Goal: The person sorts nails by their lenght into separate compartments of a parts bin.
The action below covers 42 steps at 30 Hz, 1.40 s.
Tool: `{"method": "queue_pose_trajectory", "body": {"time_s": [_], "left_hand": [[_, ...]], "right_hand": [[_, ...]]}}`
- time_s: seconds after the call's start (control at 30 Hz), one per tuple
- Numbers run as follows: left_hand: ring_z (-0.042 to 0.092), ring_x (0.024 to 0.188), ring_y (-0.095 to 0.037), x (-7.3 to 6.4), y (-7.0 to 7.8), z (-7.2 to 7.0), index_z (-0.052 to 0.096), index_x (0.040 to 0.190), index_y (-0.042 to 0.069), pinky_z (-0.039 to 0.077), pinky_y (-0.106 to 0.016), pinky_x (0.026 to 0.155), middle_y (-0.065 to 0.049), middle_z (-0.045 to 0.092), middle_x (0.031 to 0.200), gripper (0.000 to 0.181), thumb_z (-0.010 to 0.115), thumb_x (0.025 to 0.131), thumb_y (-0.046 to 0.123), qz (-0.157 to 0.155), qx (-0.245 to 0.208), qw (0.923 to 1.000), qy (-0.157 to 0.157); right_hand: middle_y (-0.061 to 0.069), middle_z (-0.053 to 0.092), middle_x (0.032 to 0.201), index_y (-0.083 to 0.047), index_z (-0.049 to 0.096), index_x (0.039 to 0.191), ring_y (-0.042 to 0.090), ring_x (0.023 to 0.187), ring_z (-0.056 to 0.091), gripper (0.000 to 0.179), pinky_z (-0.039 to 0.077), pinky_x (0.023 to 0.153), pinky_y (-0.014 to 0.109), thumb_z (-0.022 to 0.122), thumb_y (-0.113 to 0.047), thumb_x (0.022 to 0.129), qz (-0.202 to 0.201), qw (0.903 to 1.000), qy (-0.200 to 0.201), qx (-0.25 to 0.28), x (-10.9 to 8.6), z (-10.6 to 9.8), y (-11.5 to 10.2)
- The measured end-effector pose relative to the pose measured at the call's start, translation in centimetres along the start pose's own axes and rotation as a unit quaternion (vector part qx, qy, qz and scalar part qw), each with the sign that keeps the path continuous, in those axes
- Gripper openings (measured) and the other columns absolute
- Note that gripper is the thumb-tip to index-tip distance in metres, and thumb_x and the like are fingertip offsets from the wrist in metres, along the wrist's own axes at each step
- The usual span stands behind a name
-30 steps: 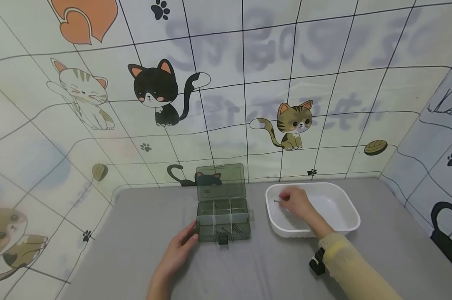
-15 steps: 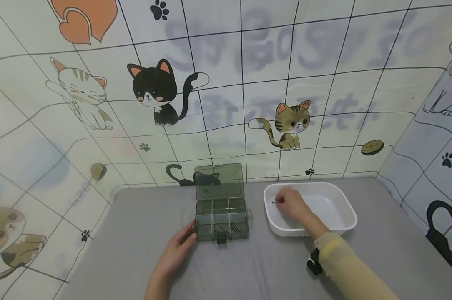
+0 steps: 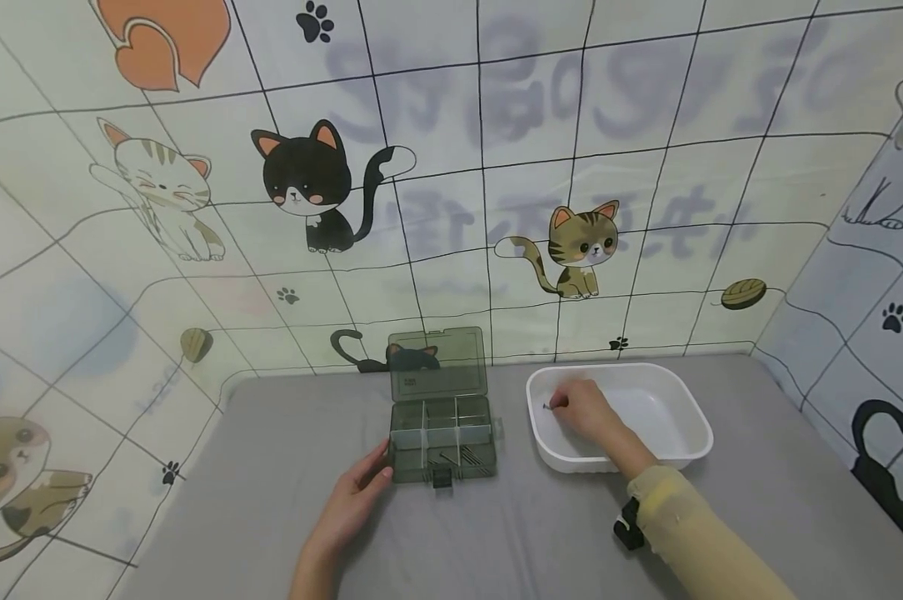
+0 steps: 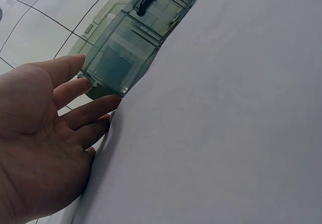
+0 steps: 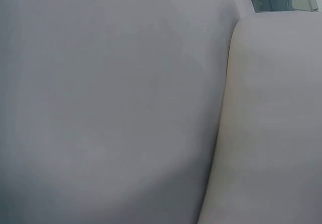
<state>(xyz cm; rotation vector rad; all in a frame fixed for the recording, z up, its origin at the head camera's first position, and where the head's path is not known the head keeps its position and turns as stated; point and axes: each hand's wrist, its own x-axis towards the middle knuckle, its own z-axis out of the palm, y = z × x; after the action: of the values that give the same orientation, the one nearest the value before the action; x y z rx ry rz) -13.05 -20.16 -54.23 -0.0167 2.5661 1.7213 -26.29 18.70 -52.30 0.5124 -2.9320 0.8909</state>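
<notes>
A green see-through compartment box stands on the table with its lid raised. Several long thin screws lie in its front right compartment; their threads show in the left wrist view. My left hand rests at the box's left side, fingers loosely extended and fingertips right at its wall, as the left wrist view also shows. Over the left part of a white basin, my right hand pinches a small screw, its end poking out left of the fingertips.
Grey cloth covers the table. A curtain printed with cats and grid lines hangs close behind and at both sides. The basin's raised rim stands right of the box. A sleeve fills the right wrist view's right side.
Inside the basin, my right hand's fingers have drawn in slightly and shifted a little down, the screw with them. The left hand and the box stay as they were; the head view drifts slightly.
</notes>
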Motion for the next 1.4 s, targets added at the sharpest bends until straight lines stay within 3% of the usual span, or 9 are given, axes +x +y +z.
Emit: {"method": "queue_pose_trajectory", "body": {"time_s": [0.23, 0.57, 0.83, 1.1, 1.4], "left_hand": [[0.042, 0.142, -0.041, 0.1, -0.2, 0.0, 0.05, 0.152, 0.007, 0.036, -0.056, 0.114, -0.023, 0.054, 0.147, 0.051, 0.062, 0.104, 0.019, 0.002, -0.009, 1.0, 0.002], [0.048, 0.138, -0.042, 0.1, 0.1, -0.3, 0.047, 0.153, 0.005, 0.042, -0.055, 0.11, -0.026, 0.052, 0.147, 0.052, 0.061, 0.105, 0.02, 0.004, -0.011, 0.9999, -0.001], [0.047, 0.138, -0.042, 0.0, 0.0, -0.2, 0.048, 0.153, 0.005, 0.041, -0.055, 0.11, -0.026, 0.052, 0.147, 0.052, 0.061, 0.105, 0.021, 0.005, -0.008, 0.9999, -0.004], [0.046, 0.14, -0.043, -0.2, -0.1, 0.0, 0.048, 0.153, 0.007, 0.04, -0.057, 0.111, -0.025, 0.053, 0.147, 0.052, 0.06, 0.105, 0.022, 0.0, -0.011, 0.9999, -0.01], [0.046, 0.139, -0.043, -0.1, -0.1, -0.1, 0.047, 0.154, 0.006, 0.039, -0.058, 0.111, -0.025, 0.053, 0.147, 0.052, 0.06, 0.106, 0.021, 0.006, -0.017, 0.9998, -0.007]], "right_hand": [[0.009, 0.07, 0.085, 0.0, 0.077, 0.087, 0.025, 0.084, 0.063, 0.008, 0.054, 0.08, 0.045, 0.071, 0.005, 0.084, 0.016, 0.9998, -0.012, -0.004, 0.2, -0.1, -0.3], [0.011, 0.071, 0.085, 0.001, 0.076, 0.086, 0.027, 0.084, 0.064, 0.009, 0.055, 0.079, 0.046, 0.07, 0.006, 0.086, -0.012, 0.9997, -0.003, -0.023, 0.1, -0.1, -0.6], [0.01, 0.071, 0.083, 0.001, 0.076, 0.085, 0.027, 0.083, 0.065, 0.009, 0.055, 0.079, 0.045, 0.069, 0.006, 0.084, -0.027, 0.9996, 0.005, 0.001, 0.0, -0.2, -0.3], [0.01, 0.076, 0.09, 0.002, 0.078, 0.094, 0.026, 0.087, 0.069, 0.009, 0.055, 0.075, 0.037, 0.071, 0.002, 0.088, 0.038, 0.996, 0.007, 0.08, -0.3, -1.0, -0.2], [0.011, 0.076, 0.097, 0.0, 0.078, 0.099, 0.03, 0.094, 0.07, 0.009, 0.057, 0.076, 0.039, 0.072, -0.001, 0.092, 0.052, 0.9931, 0.011, 0.104, -0.6, -1.5, -0.8]]}}
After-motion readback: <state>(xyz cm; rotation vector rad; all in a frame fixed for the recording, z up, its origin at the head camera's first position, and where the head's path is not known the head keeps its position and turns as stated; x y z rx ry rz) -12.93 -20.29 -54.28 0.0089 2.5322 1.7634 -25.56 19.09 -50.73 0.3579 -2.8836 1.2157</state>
